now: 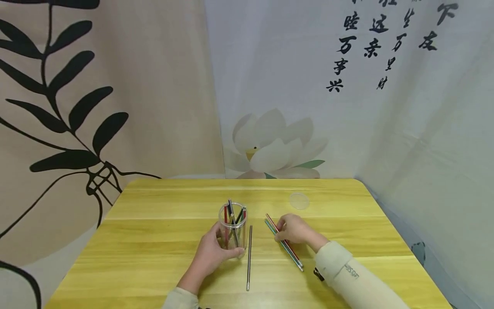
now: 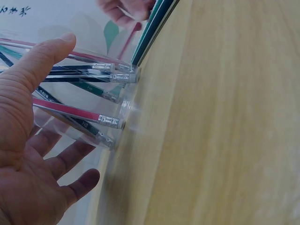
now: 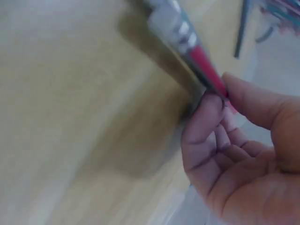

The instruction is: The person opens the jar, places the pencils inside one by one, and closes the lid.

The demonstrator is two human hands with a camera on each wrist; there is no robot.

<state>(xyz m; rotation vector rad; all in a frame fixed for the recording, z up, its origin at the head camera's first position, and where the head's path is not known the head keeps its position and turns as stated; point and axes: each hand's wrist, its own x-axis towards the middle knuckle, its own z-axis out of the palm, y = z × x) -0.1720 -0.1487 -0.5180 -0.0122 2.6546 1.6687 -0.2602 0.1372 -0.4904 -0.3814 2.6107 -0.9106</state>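
Looks bright and pretty even in the head view, with crisp backdrop lettering (image 1: pixel 350 21) and just soft shadows on the table (image 1: pixel 154 249). Gets dimmer and hazier in the left wrist view, with little glints off the metal pencil ends (image 2: pixel 109 121) and clear cup (image 2: pixel 125 108). Goes properly blurry in the right wrist view: smeared red pencil (image 3: pixel 205 66), pale washed-out table at upper left, wide fuzzy shadow beside the right hand (image 3: pixel 243 164). Can't pin down the light source, tbh.

Head view: from above, forward and down over table (image 1: pixel 146 257); wrist views: close-up, tilted. Head and left wrist views share jar (image 1: pixel 233 226).
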